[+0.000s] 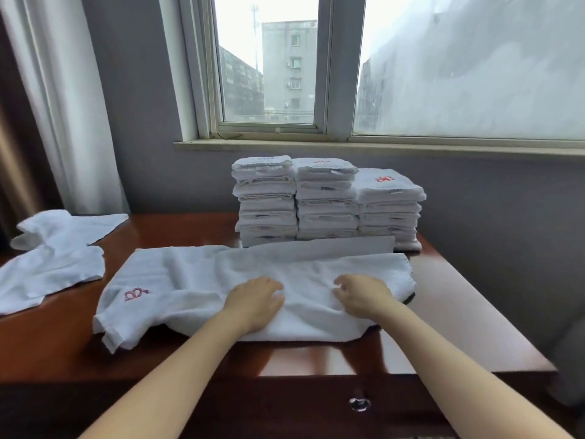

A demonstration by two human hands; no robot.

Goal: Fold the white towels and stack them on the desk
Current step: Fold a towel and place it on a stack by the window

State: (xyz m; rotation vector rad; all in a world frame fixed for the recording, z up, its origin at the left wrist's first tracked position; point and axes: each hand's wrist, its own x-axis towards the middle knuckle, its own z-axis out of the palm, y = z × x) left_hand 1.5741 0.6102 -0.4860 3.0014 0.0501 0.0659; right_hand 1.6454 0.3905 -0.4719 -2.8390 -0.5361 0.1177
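Towel [196, 280] beneath flat left hand [254, 304]; right hand [364, 299] rests half-curled.

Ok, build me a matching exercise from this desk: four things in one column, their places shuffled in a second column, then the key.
Things
1. long white towel with a red logo near its left end
2. loose unfolded white towels
3. three stacks of folded white towels
4. round metal drawer knob

Places
A. at the back of the brown wooden desk, below the window
B. on the desk's front face, under its top
C. mid-desk, under the left hand and right hand
D. at the desk's left end

Pairs: 1-C, 2-D, 3-A, 4-B
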